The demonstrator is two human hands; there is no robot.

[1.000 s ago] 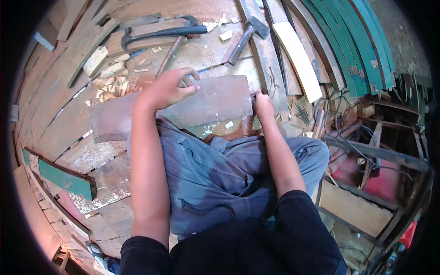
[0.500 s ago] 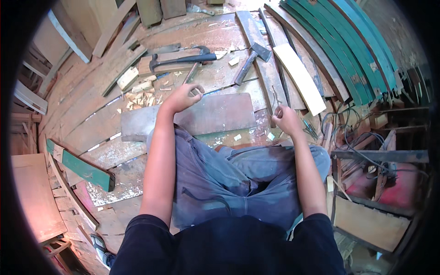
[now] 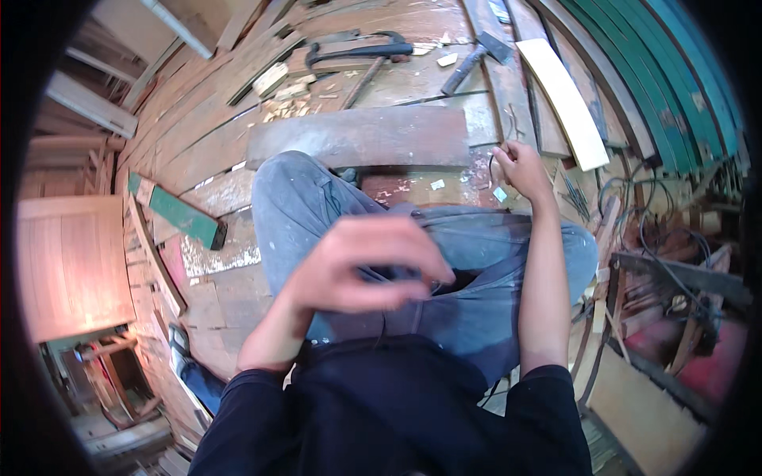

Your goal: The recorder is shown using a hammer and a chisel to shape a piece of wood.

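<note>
My left hand (image 3: 365, 262), blurred by motion, is raised over my lap with curved fingers apart from the thumb and nothing visible between them. My right hand (image 3: 516, 166) is closed beside the far board's right end, around something thin and dark that I cannot make out. A flat brown board (image 3: 357, 135) lies beyond my bent knees. Past it are a black-handled claw hammer (image 3: 357, 49), a rod-like handle (image 3: 363, 83) and a heavy hammer (image 3: 464, 67) with a dark head. A pale plank (image 3: 559, 99) lies to the right.
Stacked teal slats (image 3: 667, 87) are at upper right. Cables (image 3: 651, 230) and a wooden frame (image 3: 675, 270) are to my right. A green offcut (image 3: 175, 206), wooden panel (image 3: 71, 262) and leaning boards (image 3: 95, 103) are to my left. Wood chips (image 3: 286, 103) lie on the floor.
My left hand has moved from over the board back toward my body, above my lap. My right hand has risen slightly in view. The view has shifted, showing more on the left.
</note>
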